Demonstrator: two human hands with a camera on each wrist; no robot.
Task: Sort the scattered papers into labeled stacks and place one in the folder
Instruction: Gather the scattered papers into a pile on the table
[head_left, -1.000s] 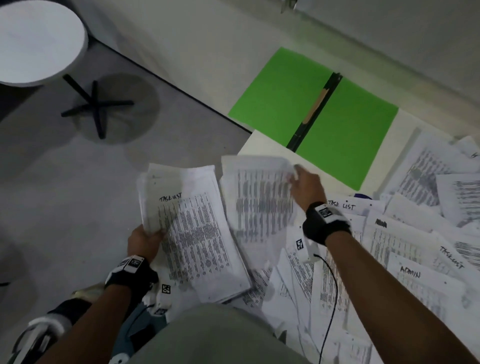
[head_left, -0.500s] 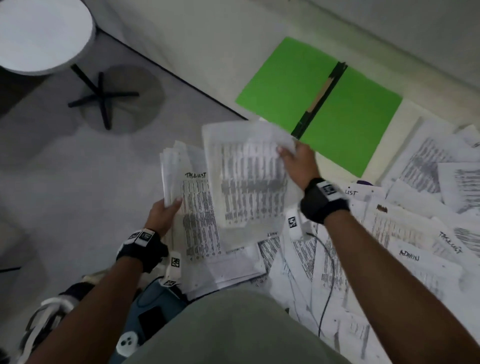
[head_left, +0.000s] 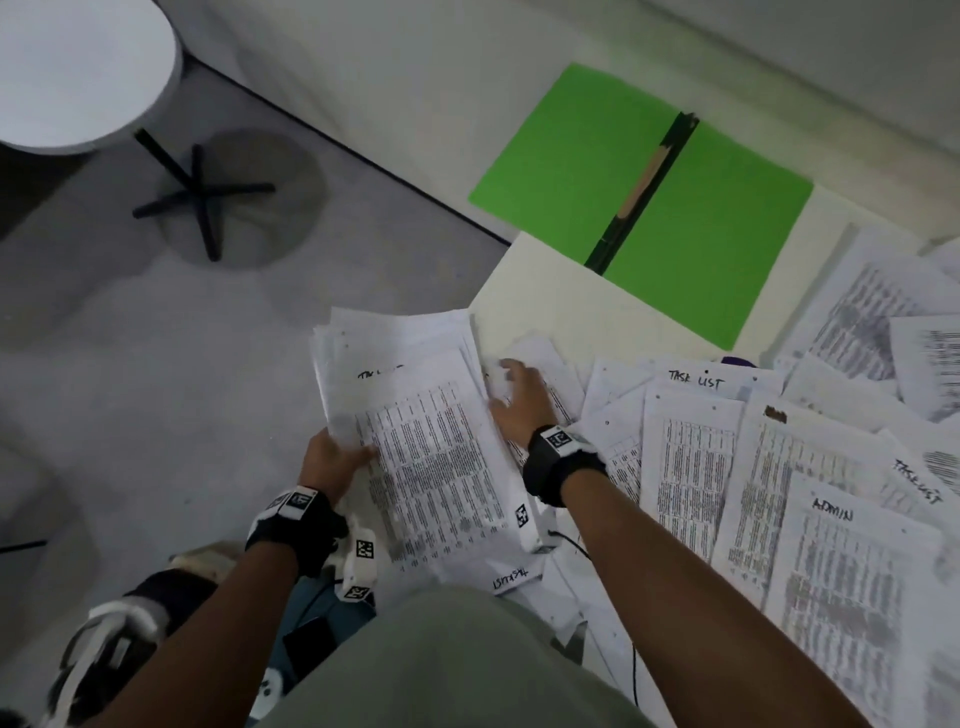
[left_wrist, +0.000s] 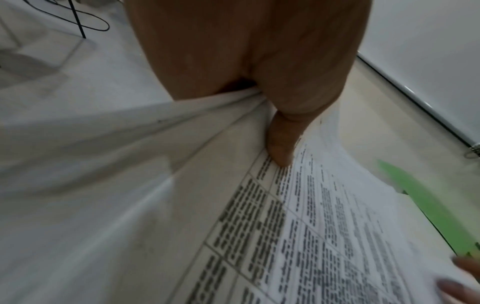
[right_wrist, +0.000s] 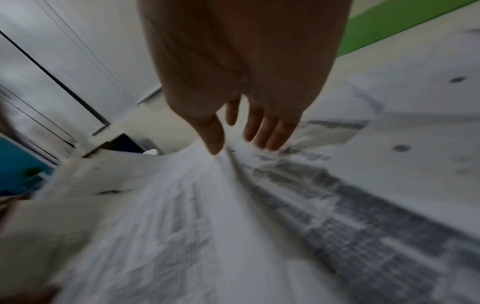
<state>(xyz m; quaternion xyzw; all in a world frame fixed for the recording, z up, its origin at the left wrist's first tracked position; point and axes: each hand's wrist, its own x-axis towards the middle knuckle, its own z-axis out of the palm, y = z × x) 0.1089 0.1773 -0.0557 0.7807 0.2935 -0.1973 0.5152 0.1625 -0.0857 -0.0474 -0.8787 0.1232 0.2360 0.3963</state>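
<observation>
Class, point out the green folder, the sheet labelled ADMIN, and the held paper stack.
green folder (head_left: 717, 228): head view, right flap.
ADMIN sheet (head_left: 852, 582): head view, printed table.
held paper stack (head_left: 436, 457): head view, top sheet's middle.

bare table strip (head_left: 545, 291) before green folder (head_left: 717, 228), loose papers (head_left: 779, 467) rightward

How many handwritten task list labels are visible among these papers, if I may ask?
4: atop the stack in the left hand; on the sheet below the folder; at the right, beyond the ADMIN sheet; upside down nearest the person. Others may be hidden.
</observation>
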